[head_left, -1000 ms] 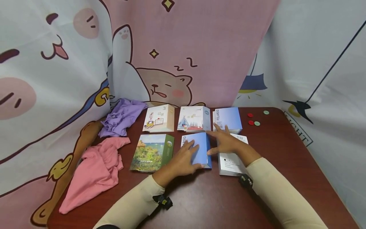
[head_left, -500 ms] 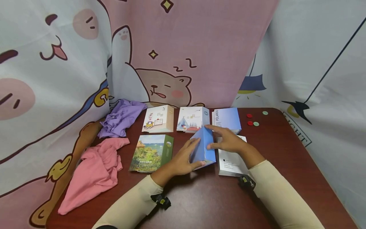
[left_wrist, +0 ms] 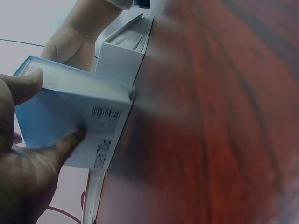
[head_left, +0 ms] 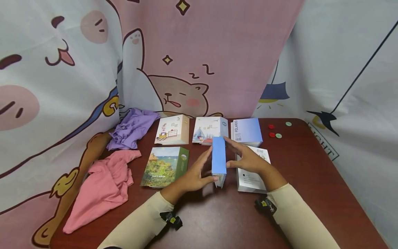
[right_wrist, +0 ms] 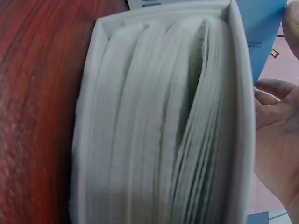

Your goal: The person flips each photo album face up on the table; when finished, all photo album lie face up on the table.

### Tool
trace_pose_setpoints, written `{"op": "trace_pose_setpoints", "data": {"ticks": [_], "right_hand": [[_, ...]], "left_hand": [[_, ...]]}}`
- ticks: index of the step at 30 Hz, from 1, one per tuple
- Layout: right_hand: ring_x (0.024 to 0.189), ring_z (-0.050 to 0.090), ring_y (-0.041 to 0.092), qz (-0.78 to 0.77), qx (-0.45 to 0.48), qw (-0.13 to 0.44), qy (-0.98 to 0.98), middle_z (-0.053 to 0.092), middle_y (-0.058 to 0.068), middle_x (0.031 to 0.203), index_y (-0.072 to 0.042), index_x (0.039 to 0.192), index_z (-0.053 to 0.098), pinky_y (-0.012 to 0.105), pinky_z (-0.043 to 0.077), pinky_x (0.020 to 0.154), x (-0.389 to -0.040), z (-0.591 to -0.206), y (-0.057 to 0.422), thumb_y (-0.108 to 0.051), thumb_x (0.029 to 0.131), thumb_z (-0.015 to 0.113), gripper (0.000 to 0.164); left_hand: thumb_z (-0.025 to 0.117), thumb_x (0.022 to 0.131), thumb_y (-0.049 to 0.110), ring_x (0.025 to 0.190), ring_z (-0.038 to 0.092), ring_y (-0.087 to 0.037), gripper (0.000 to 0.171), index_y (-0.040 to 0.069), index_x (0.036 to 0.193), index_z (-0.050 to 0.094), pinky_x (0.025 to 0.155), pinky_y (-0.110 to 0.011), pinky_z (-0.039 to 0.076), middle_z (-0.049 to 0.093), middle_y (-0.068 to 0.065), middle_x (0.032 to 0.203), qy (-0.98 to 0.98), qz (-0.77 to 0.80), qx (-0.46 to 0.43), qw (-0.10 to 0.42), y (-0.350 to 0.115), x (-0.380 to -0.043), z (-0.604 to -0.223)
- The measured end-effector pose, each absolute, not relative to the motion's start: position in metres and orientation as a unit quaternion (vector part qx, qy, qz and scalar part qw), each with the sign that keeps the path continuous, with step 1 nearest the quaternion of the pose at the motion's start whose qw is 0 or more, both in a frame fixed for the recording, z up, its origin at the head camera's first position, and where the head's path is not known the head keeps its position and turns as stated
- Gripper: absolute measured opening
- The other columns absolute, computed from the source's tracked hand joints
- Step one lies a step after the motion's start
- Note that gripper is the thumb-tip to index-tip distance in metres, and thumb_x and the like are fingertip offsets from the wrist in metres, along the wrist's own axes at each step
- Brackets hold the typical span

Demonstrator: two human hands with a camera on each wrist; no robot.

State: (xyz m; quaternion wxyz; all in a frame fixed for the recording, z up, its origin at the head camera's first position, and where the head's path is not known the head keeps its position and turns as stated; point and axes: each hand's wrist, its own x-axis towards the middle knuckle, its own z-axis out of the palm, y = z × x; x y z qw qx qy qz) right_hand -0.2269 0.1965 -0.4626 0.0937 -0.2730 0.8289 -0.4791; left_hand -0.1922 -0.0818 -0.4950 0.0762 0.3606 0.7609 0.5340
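Observation:
A blue photo album (head_left: 219,155) stands on its edge, spine up and pages down, between both hands. My left hand (head_left: 194,174) holds it from the left; in the left wrist view the thumb (left_wrist: 30,86) lies at the page end and a finger presses the cover near the barcode and POLAROID lettering. My right hand (head_left: 248,159) grips it from the right, fingers at the far end, thumb by the spine's side. Under the right hand lies a white album (head_left: 252,178); its page ends (right_wrist: 154,116) fill much of the right wrist view.
A green landscape album (head_left: 164,166) lies left of the hands. Behind stand a cream album (head_left: 172,129), a tent-picture album (head_left: 205,128) and another blue one (head_left: 247,129). Pink cloth (head_left: 105,183) and purple cloth (head_left: 133,128) lie left; red and green discs (head_left: 272,135) lie right.
The blue album lay flat under the left hand; it has been tipped up through a slant onto its edge, spine upward. The right hand has moved onto its right side.

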Motion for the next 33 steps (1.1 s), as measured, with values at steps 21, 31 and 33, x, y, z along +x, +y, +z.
{"op": "trace_pose_setpoints", "data": {"ticks": [21, 31, 33], "right_hand": [[0.167, 0.018, 0.054, -0.246, -0.251, 0.028, 0.936, 0.056, 0.023, 0.163, -0.008, 0.156, 0.061, 0.093, -0.010, 0.117, -0.210, -0.480, 0.184, -0.056, 0.077, 0.094, 0.098], [0.169, 0.015, 0.050, -0.206, -0.247, 0.035, 0.946, 0.051, 0.016, 0.169, -0.018, 0.154, 0.065, 0.092, -0.008, 0.118, -0.206, -0.484, 0.179, -0.061, 0.079, 0.092, 0.091], [0.169, 0.015, 0.049, -0.196, -0.248, 0.039, 0.948, 0.050, 0.015, 0.170, -0.020, 0.154, 0.066, 0.092, -0.008, 0.118, -0.205, -0.485, 0.178, -0.062, 0.079, 0.091, 0.090]], "left_hand": [[0.083, 0.096, 0.015, 0.159, 0.038, -0.051, 0.096, -0.006, 0.170, 0.026, 0.111, -0.055, 0.056, 0.012, -0.026, 0.182, 0.772, 0.575, 0.246, 0.111, -0.095, -0.193, -0.493], [0.089, 0.091, 0.019, 0.160, 0.039, -0.047, 0.101, -0.008, 0.168, 0.029, 0.124, -0.060, 0.044, 0.030, -0.032, 0.175, 0.823, 0.502, 0.252, 0.089, -0.097, -0.194, -0.500], [0.090, 0.091, 0.018, 0.160, 0.040, -0.047, 0.100, -0.011, 0.167, 0.032, 0.127, -0.061, 0.040, 0.034, -0.033, 0.173, 0.835, 0.480, 0.256, 0.080, -0.098, -0.194, -0.501]]}}
